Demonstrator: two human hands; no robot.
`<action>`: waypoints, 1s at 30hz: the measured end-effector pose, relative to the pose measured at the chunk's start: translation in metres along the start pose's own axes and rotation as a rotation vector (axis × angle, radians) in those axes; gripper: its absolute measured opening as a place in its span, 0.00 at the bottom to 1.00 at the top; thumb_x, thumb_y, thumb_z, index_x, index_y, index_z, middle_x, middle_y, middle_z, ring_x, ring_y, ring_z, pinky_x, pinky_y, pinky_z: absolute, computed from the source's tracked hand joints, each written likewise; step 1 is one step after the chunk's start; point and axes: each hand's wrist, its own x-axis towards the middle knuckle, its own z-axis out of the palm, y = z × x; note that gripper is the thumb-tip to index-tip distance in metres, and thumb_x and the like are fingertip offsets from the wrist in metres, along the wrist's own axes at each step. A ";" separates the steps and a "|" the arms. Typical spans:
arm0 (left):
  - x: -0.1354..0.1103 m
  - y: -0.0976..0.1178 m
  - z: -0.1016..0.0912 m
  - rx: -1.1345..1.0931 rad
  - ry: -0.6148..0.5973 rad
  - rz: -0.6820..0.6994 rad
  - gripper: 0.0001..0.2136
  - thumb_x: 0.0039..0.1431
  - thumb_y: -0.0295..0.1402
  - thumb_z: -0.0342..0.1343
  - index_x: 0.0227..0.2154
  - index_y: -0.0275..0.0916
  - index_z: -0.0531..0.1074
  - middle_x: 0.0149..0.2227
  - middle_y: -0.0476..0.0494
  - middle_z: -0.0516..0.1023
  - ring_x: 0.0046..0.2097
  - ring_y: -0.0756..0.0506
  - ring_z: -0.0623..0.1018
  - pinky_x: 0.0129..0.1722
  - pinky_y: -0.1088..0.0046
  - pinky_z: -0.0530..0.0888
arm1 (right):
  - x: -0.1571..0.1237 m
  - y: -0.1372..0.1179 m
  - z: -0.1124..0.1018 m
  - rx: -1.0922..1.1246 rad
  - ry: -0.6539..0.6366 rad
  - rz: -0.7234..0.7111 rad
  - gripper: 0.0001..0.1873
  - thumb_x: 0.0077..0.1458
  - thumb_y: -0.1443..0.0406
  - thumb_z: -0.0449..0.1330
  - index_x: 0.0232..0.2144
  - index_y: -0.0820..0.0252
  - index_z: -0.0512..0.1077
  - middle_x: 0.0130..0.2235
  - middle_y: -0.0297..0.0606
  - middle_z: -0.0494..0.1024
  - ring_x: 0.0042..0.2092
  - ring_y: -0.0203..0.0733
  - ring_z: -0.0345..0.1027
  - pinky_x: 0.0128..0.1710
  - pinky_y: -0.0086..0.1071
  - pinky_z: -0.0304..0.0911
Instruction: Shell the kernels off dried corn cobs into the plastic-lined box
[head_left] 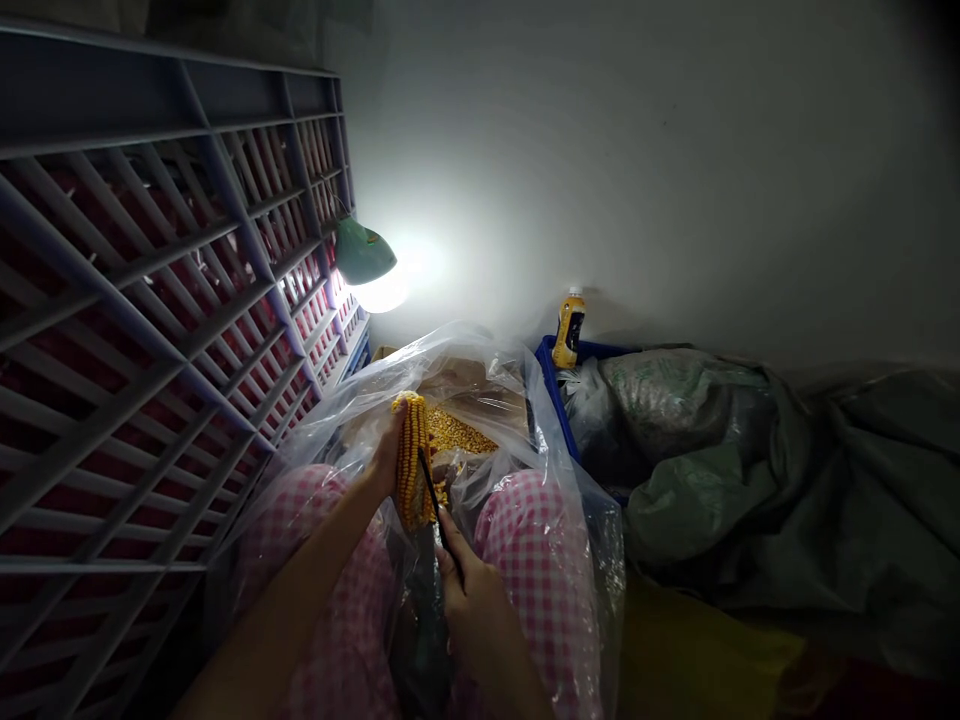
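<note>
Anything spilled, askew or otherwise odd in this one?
One thing, mildly: the yellow bottle appears to lean at the corner of the blue crate, so its perch looks a bit precarious. I see no clear spill or damage; the loose kernels lie gathered beyond the corn cob, amid clear plastic.

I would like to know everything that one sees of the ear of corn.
The ear of corn is thick and yellow, with kernels packed in lengthwise rows on the side that shows. It appears nearly upright, held at its left side by the left hand, in front of loose kernels and clear plastic. A thin dark tool in the right hand lies at its right side; whether the tip digs in is hard to tell.
</note>
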 end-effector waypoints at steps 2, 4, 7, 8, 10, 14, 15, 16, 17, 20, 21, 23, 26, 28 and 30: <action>0.001 -0.002 0.001 0.028 0.011 0.001 0.26 0.53 0.57 0.49 0.30 0.33 0.71 0.20 0.43 0.75 0.19 0.46 0.75 0.17 0.71 0.73 | 0.001 0.001 0.002 0.067 -0.020 0.034 0.27 0.60 0.60 0.45 0.61 0.55 0.57 0.17 0.30 0.63 0.16 0.35 0.56 0.17 0.27 0.51; 0.002 -0.004 0.001 0.049 0.018 0.029 0.26 0.52 0.57 0.49 0.28 0.34 0.71 0.19 0.44 0.74 0.18 0.47 0.74 0.17 0.71 0.73 | 0.004 0.002 0.006 0.158 -0.038 0.070 0.28 0.60 0.58 0.46 0.62 0.56 0.56 0.15 0.27 0.59 0.15 0.34 0.54 0.15 0.26 0.50; 0.005 -0.008 -0.001 0.088 0.059 0.061 0.26 0.51 0.58 0.49 0.27 0.35 0.70 0.17 0.45 0.73 0.18 0.46 0.73 0.17 0.71 0.73 | 0.010 0.001 0.009 0.417 -0.081 0.127 0.33 0.58 0.53 0.49 0.62 0.59 0.53 0.15 0.25 0.57 0.15 0.32 0.52 0.14 0.24 0.52; 0.006 -0.009 -0.002 0.101 0.069 0.060 0.26 0.51 0.58 0.49 0.27 0.35 0.71 0.17 0.45 0.73 0.18 0.46 0.73 0.17 0.71 0.73 | 0.013 0.001 0.009 0.517 -0.116 0.153 0.36 0.56 0.51 0.50 0.63 0.60 0.52 0.15 0.24 0.58 0.15 0.31 0.52 0.14 0.24 0.54; 0.007 -0.010 -0.003 0.119 0.083 0.058 0.26 0.51 0.58 0.49 0.27 0.35 0.71 0.17 0.45 0.73 0.18 0.46 0.73 0.17 0.71 0.73 | 0.017 0.001 0.008 0.635 -0.191 0.198 0.39 0.55 0.49 0.51 0.64 0.60 0.48 0.17 0.25 0.60 0.15 0.31 0.53 0.15 0.24 0.55; 0.011 -0.009 -0.005 0.142 0.091 0.052 0.26 0.51 0.58 0.48 0.26 0.36 0.70 0.16 0.45 0.72 0.17 0.47 0.72 0.16 0.71 0.72 | 0.021 0.003 0.011 0.278 -0.089 0.100 0.32 0.59 0.53 0.47 0.63 0.59 0.53 0.16 0.30 0.63 0.16 0.35 0.56 0.16 0.28 0.56; 0.012 -0.009 -0.006 0.148 0.098 0.049 0.25 0.51 0.58 0.48 0.25 0.36 0.69 0.16 0.45 0.72 0.17 0.46 0.72 0.16 0.71 0.72 | 0.021 0.003 0.014 0.138 -0.015 0.041 0.30 0.59 0.55 0.47 0.61 0.59 0.57 0.17 0.33 0.65 0.17 0.37 0.59 0.18 0.29 0.57; 0.013 -0.009 -0.006 0.152 0.105 0.042 0.25 0.51 0.58 0.48 0.25 0.37 0.69 0.16 0.45 0.72 0.17 0.46 0.73 0.16 0.71 0.72 | 0.023 0.003 0.017 0.037 0.037 -0.009 0.28 0.59 0.57 0.47 0.60 0.58 0.59 0.19 0.36 0.68 0.19 0.38 0.61 0.20 0.30 0.58; 0.015 -0.008 -0.008 0.154 0.113 0.037 0.25 0.51 0.58 0.48 0.24 0.37 0.69 0.15 0.44 0.72 0.17 0.46 0.72 0.16 0.71 0.72 | 0.024 0.001 0.020 -0.003 0.057 -0.040 0.27 0.59 0.59 0.47 0.59 0.58 0.61 0.21 0.38 0.70 0.21 0.39 0.63 0.22 0.30 0.58; 0.019 -0.007 -0.012 0.153 0.141 0.048 0.26 0.50 0.59 0.48 0.23 0.37 0.69 0.15 0.44 0.72 0.15 0.46 0.72 0.15 0.72 0.70 | 0.032 -0.005 0.024 0.231 -0.060 0.051 0.28 0.60 0.60 0.46 0.62 0.56 0.54 0.19 0.33 0.67 0.17 0.36 0.59 0.20 0.29 0.58; 0.020 -0.007 -0.014 0.153 0.153 0.059 0.26 0.50 0.59 0.48 0.23 0.37 0.69 0.14 0.44 0.71 0.15 0.46 0.71 0.15 0.72 0.70 | 0.035 -0.008 0.023 0.369 -0.129 0.115 0.29 0.61 0.60 0.45 0.63 0.56 0.50 0.17 0.29 0.64 0.15 0.34 0.56 0.18 0.27 0.57; 0.022 -0.007 -0.016 0.176 0.169 0.095 0.26 0.49 0.59 0.49 0.24 0.37 0.69 0.14 0.45 0.71 0.15 0.47 0.71 0.15 0.73 0.70 | 0.039 -0.013 0.019 0.586 -0.249 0.218 0.31 0.62 0.60 0.42 0.65 0.55 0.42 0.15 0.25 0.60 0.14 0.32 0.52 0.16 0.26 0.56; 0.022 -0.007 -0.017 0.210 0.185 0.118 0.26 0.50 0.59 0.49 0.23 0.37 0.68 0.14 0.45 0.71 0.15 0.47 0.71 0.15 0.72 0.69 | 0.042 -0.013 0.015 0.567 -0.281 0.218 0.31 0.62 0.59 0.42 0.65 0.54 0.40 0.15 0.24 0.59 0.14 0.33 0.53 0.17 0.26 0.57; 0.022 -0.007 -0.017 0.203 0.189 0.108 0.27 0.51 0.59 0.47 0.23 0.37 0.68 0.14 0.45 0.71 0.14 0.47 0.70 0.15 0.72 0.69 | 0.043 -0.009 0.017 0.289 -0.146 0.093 0.29 0.61 0.61 0.45 0.64 0.56 0.49 0.17 0.29 0.63 0.18 0.36 0.60 0.21 0.28 0.59; 0.023 -0.008 -0.018 0.193 0.185 0.103 0.27 0.51 0.59 0.46 0.23 0.36 0.68 0.13 0.45 0.70 0.14 0.47 0.70 0.15 0.73 0.69 | 0.044 -0.005 0.021 -0.021 0.002 -0.046 0.26 0.59 0.63 0.48 0.60 0.59 0.59 0.21 0.37 0.70 0.25 0.40 0.66 0.27 0.30 0.61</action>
